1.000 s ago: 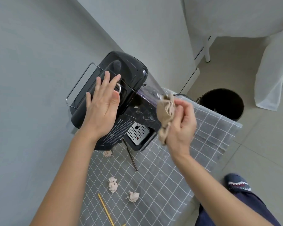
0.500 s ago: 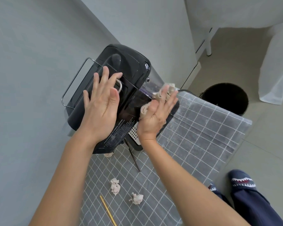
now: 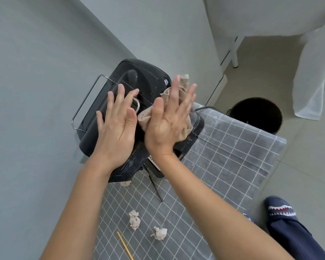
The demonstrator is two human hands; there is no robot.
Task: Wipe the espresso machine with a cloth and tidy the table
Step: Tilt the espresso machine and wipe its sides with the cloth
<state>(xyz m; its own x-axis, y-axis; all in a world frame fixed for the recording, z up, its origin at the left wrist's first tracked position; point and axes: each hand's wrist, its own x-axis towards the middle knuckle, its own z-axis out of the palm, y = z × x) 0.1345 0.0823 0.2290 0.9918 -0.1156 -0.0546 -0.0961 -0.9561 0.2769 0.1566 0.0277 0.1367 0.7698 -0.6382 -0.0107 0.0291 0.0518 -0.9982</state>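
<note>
Head view: wiping step. My left hand point(image 3: 116, 126) lies flat, fingers spread, steadying the espresso machine point(image 3: 139, 85) on the table point(image 3: 233, 156); right hand point(image 3: 169, 119), fingers straight, presses the cloth point(image 3: 184, 81) on its top — next, I'd clear the paper wads point(image 3: 134, 220).

The left hand point(image 3: 118, 126) and right hand point(image 3: 169, 124) cover most of the espresso machine's point(image 3: 148, 76) front and top. The cloth point(image 3: 183, 82) lies mostly under the right palm, with only its edges showing. A crumpled paper ball point(image 3: 125, 183) is half hidden beneath the machine. The yellow stick point(image 3: 125, 245) and the bench point(image 3: 223, 156) run off the bottom edge. The machine's printed label is too small to read.
</note>
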